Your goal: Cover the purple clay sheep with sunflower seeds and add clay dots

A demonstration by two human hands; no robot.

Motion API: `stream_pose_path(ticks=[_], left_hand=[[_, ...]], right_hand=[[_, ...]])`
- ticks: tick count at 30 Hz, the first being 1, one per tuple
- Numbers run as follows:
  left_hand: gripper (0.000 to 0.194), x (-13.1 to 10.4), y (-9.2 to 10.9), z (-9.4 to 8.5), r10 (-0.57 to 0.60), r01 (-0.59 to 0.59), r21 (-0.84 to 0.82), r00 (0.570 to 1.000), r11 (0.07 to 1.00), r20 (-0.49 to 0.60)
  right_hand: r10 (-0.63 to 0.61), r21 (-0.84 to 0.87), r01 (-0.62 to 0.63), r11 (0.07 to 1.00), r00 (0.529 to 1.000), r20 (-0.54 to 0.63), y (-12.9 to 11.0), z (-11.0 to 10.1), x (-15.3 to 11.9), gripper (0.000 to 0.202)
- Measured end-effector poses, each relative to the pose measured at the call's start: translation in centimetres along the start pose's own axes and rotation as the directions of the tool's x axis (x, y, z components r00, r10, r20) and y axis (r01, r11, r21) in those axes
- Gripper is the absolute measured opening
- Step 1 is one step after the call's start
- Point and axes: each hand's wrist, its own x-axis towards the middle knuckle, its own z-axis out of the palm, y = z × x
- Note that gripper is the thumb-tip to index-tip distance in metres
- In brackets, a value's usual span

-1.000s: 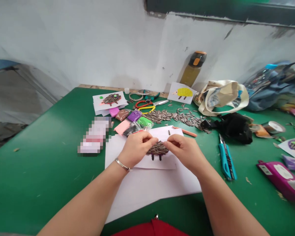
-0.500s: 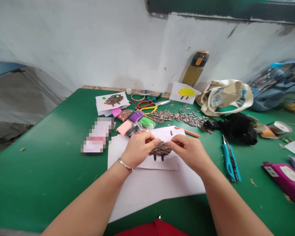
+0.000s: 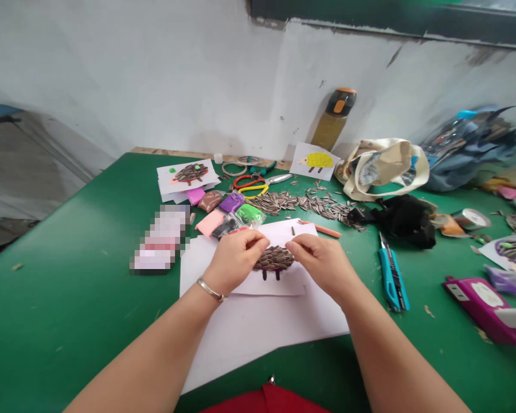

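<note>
Sunflower seeds cover a hedgehog-shaped picture [image 3: 276,259] with two dark legs, on a white card [image 3: 284,285] in front of me. My left hand [image 3: 236,258] is over the picture's left side, thumb and forefinger pinched; whatever is between them is too small to make out. On the right side, my right hand [image 3: 320,261] is pinched too, its fingertips close to the seeds, and I cannot make out what they hold. One loose seed [image 3: 293,230] lies on the card above the picture. Larger white paper [image 3: 258,338] lies beneath the card.
Behind the card are a seed pile [image 3: 322,203], clay packets [image 3: 232,202], scissors [image 3: 262,182] and an orange stick [image 3: 322,229]. A teal utility knife [image 3: 393,278] and a magenta case [image 3: 484,307] lie right. A phone [image 3: 161,241] lies left. A bottle [image 3: 333,120] leans on the wall.
The whole view has shifted slightly, so things sit further left. My right hand has drawn a little apart from my left, showing more of the seeds. Both hands stay pinched.
</note>
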Motion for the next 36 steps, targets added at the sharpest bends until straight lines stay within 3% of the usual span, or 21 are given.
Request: stream_pose_path(ticks=[6,16,21,29,36], left_hand=[[0.02,0.1,-0.2,-0.1,0.003,-0.003,0.002,1.0,1.0,-0.007],[0.018,0.0,0.2,-0.1,-0.015,0.016,0.018,0.999,1.0,-0.044],[0.017,0.1,0.0,-0.1,-0.021,0.021,-0.005,1.0,1.0,-0.022],[0.022,0.0,-0.2,0.2,-0.048,0.047,-0.026,0.997,0.999,-0.064],[0.018,0.2,-0.1,-0.1,-0.001,0.0,0.01,1.0,1.0,0.017]], right_hand=[[-0.032,0.043,0.033,0.999,0.999,-0.029,0.3,0.3,0.1,0.016],[-0.001,-0.005,0.001,1.0,1.0,0.014,0.0,0.1,0.0,0.034],[-0.05,0.041,0.05,0.998,0.999,-0.012,0.1,0.3,0.1,0.012],[-0.041,0.051,0.041,0.998,0.999,-0.003,0.5,0.5,0.1,0.025],[-0.173,-0.051,0.176,0.983,0.984,0.051,0.2,1.0,0.2,0.017]])
